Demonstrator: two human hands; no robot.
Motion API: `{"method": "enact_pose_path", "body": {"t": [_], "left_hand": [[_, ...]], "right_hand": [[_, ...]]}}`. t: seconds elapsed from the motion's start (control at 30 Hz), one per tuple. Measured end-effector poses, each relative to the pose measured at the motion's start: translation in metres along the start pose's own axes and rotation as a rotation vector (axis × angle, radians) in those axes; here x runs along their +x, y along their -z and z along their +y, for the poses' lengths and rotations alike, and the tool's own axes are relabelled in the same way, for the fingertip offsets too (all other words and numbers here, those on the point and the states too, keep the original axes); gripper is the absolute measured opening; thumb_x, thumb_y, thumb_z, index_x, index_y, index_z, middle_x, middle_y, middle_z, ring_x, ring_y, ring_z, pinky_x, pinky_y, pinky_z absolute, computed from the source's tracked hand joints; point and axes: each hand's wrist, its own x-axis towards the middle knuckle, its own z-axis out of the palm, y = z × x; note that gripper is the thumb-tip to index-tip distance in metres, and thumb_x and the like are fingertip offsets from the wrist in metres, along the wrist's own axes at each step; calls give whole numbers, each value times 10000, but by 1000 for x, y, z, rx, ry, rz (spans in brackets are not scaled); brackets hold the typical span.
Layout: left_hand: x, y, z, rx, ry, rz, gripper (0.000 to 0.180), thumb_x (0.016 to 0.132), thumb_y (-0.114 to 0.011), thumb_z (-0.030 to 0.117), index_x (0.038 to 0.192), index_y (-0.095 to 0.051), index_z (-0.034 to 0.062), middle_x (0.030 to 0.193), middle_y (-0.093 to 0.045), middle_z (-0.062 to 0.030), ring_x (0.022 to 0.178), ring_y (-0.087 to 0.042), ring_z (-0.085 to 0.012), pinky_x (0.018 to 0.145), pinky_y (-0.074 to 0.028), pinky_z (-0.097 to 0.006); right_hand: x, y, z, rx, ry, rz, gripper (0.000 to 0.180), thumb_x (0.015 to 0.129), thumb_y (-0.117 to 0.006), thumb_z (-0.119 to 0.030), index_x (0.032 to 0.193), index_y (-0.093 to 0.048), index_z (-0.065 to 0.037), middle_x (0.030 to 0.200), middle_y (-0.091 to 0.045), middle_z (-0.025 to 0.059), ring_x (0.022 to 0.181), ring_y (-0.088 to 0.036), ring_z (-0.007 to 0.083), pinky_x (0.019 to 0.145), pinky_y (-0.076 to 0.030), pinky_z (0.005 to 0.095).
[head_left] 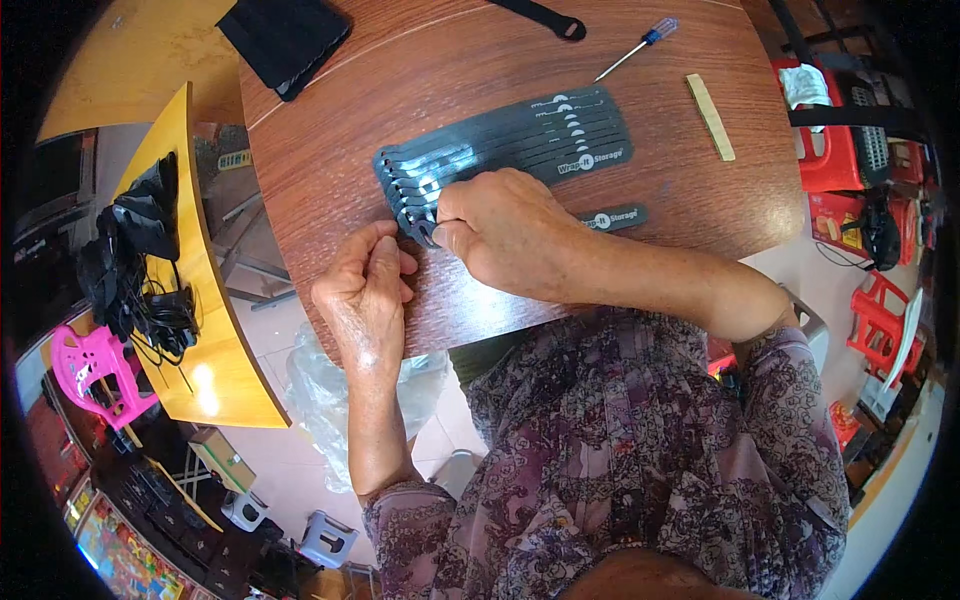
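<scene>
- In the head view, the table [720,205] has a glossy reddish-brown wood-grain top and a curved edge.
- The row of straps [510,135] lies flat on it, in front of the person: dark, smooth, slim bands packed side by side, with rounded, looped left ends and white print near the right ends.
- Their long axis runs left to right, slanting so that the printed ends sit farther from the person; the loops point left.
- A separate printed strap end [620,217] shows beyond the right wrist, roughly parallel.
- The right hand [515,235] is bent over the looped ends, thumb and forefinger drawn together there; what they grip is hidden.
- The left hand [362,285] is curled just beside those loops, close to the right; whether it clasps anything I cannot tell.
- Farther off lie a screwdriver [650,38] with a clear bluish handle and thin metal shaft, a flat tan strip [711,118], and folded black fabric [285,42].
</scene>
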Motion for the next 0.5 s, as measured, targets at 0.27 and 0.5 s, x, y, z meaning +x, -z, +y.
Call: {"method": "enact_pose_path", "body": {"t": [0.27,0.5], "left_hand": [[2,-1,-5,-36,-24,0,147,871,-549,9,956,-656,-43,670,-620,-66,503,-483,-60,446,-390,-195],[1,0,-6,-52,-4,5,123,873,-554,17,930,-653,-26,667,-613,-48,511,-483,-54,451,-390,-195]], "right_hand": [[7,-6,1,-70,9,11,187,792,-592,-141,675,-585,4,647,-588,215,636,-587,397,602,-436,478],[14,-5,2,-15,13,17,208,787,-595,-137,640,-582,9,592,-573,202,599,-584,377,574,-438,456]]}}
